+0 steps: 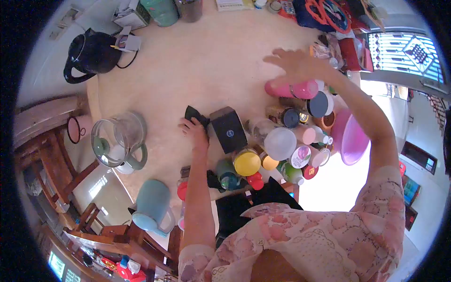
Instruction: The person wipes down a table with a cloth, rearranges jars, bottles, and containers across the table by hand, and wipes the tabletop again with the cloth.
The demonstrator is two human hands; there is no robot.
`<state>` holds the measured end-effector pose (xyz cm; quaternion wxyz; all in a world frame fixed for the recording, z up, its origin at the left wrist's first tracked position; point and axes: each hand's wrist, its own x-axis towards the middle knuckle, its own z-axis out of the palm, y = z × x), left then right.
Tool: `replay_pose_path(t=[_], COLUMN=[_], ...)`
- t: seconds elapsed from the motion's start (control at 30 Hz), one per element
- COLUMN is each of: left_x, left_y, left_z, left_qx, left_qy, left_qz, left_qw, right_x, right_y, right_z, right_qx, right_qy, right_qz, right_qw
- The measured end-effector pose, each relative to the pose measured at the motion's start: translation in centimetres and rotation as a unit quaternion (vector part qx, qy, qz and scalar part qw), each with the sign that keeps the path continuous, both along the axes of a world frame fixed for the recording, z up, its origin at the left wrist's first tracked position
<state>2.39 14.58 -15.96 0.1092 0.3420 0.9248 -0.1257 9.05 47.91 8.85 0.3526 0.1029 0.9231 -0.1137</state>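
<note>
My left hand rests on the tabletop with its fingers closed on a black cloth, part of which sticks out beyond the fingertips. Right beside it stands a black box with a small round logo. My right hand is stretched out over the right side of the table, fingers apart and holding nothing. Just below that hand lies a pink bottle; whether they touch I cannot tell.
Several jars and bottles crowd the near right, among them a yellow-lidded jar and a white-lidded jar. A pink basin is beyond them. Leftward stand a glass jug, a blue jug and a black kettle.
</note>
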Motion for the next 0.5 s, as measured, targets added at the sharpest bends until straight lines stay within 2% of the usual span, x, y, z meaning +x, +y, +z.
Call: replay_pose_path(t=[0.1, 0.2, 0.33, 0.4, 0.5], left_x=[-0.3, -0.2, -0.4, -0.3, 0.0], left_y=[-0.4, -0.3, -0.5, -0.6, -0.7], left_z=[-2.1, -1.7, -1.3, -2.0, -2.0], left_qx=[0.018, 0.024, 0.061, 0.065, 0.056], left_qy=[0.011, -0.004, -0.014, 0.012, 0.037], left_qz=[0.008, 0.014, 0.016, 0.014, 0.009], left_qw=[1.000, 1.000, 0.998, 0.998, 0.998], right_x=[4.5, 6.8, 7.2, 6.5, 5.4], right_y=[-1.8, -3.0, -3.0, -2.7, -1.0], right_z=[0.5, 0.9, -0.2, -0.1, -1.1], right_qx=[0.064, 0.116, 0.169, 0.158, 0.156], right_qy=[-0.034, 0.026, 0.036, -0.001, 0.028], right_qz=[-0.016, -0.024, -0.019, 0.019, 0.089], right_qw=[0.997, 0.993, 0.985, 0.987, 0.983])
